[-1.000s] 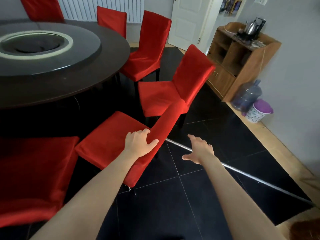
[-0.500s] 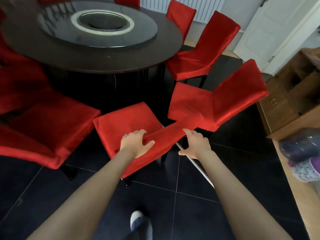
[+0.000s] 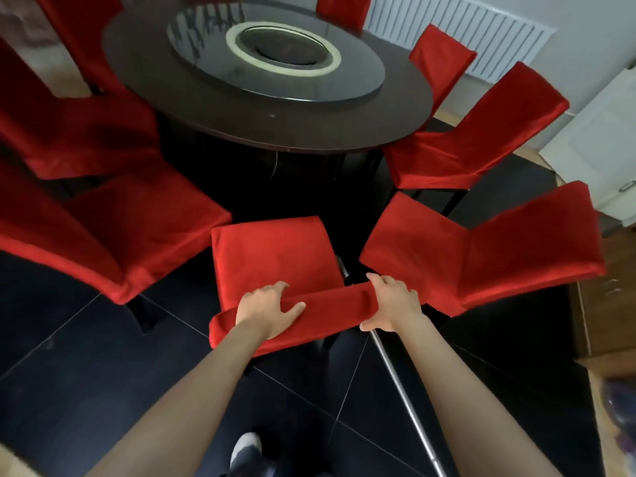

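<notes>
A red-covered chair [image 3: 272,256] stands directly in front of me, its seat pointing toward the round dark table [image 3: 268,118]. My left hand [image 3: 268,309] grips the top of its backrest near the left end, fingers over the far side and thumb on the near side. My right hand [image 3: 392,302] holds the right end of the same backrest top, fingers wrapped over the corner.
More red chairs ring the table: one close on the right [image 3: 481,249], one close on the left [image 3: 113,232], others farther back. A metal strip [image 3: 402,390] crosses the black tiled floor. A wooden cabinet [image 3: 609,297] and a white door [image 3: 599,146] are at right. My foot [image 3: 246,449] is below.
The chair has swung round so it faces the table squarely. My right hand, free a second ago, has taken hold of the backrest's right end. My view has turned left.
</notes>
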Action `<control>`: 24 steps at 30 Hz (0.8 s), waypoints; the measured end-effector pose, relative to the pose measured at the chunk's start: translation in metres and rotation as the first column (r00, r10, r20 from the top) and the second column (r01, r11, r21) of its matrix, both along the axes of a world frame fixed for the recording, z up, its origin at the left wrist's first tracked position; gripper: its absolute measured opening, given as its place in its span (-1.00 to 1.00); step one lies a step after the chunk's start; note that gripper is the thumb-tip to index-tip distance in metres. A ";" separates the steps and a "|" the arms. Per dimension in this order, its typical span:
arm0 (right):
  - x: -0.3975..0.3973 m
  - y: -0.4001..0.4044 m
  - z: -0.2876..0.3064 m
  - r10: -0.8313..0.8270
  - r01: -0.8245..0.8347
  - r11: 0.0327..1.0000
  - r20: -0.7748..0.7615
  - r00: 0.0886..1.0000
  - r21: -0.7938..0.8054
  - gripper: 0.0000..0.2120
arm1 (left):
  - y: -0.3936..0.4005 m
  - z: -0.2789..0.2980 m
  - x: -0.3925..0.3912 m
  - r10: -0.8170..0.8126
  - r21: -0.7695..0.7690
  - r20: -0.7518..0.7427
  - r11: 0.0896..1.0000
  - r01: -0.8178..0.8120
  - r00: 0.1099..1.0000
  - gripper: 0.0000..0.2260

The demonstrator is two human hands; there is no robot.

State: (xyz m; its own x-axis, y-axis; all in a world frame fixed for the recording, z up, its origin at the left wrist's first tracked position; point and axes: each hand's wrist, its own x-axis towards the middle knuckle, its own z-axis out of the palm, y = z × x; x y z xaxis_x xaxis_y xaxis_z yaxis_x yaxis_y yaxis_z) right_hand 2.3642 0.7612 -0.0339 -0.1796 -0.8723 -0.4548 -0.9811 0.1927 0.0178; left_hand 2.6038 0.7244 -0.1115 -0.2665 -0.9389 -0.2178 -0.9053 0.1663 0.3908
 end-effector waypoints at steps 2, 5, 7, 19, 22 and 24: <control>-0.009 -0.009 -0.005 0.041 -0.041 0.998 0.001 0.999 0.038 0.09 | -0.001 -0.002 -0.003 0.029 -0.017 0.027 0.999 -0.028 0.999 -0.43; -0.022 -0.020 -0.014 0.113 -0.113 0.990 0.006 0.994 0.081 0.10 | -0.001 -0.002 -0.006 0.080 -0.037 0.070 0.996 -0.078 0.994 -0.42; -0.031 -0.025 -0.020 0.177 -0.177 0.979 0.002 0.984 0.101 0.08 | 0.001 -0.003 -0.007 0.122 -0.037 0.119 0.992 -0.119 0.985 -0.42; -0.064 -0.035 -0.045 0.351 -0.352 0.935 0.030 0.936 0.036 -0.13 | 0.022 -0.009 -0.019 0.349 -0.134 0.277 0.937 -0.324 0.895 -0.44; -0.062 -0.030 -0.046 0.334 -0.334 0.942 0.030 0.942 0.021 -0.17 | 0.024 -0.009 -0.018 0.330 -0.137 0.291 0.943 -0.303 0.898 -0.44; -0.062 -0.025 -0.046 0.328 -0.328 0.945 0.021 0.944 0.013 -0.20 | 0.025 -0.010 -0.017 0.326 -0.148 0.295 0.944 -0.294 0.898 -0.44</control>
State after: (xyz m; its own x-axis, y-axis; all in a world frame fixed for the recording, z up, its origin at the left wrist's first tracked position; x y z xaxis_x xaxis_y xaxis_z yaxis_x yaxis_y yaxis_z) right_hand 2.3027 0.7365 -0.0803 0.1238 -0.8740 -0.4698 -0.9901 -0.1401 -0.0004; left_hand 2.5872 0.7492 -0.1217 0.1080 -0.9836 -0.1448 -0.9898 -0.1200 0.0774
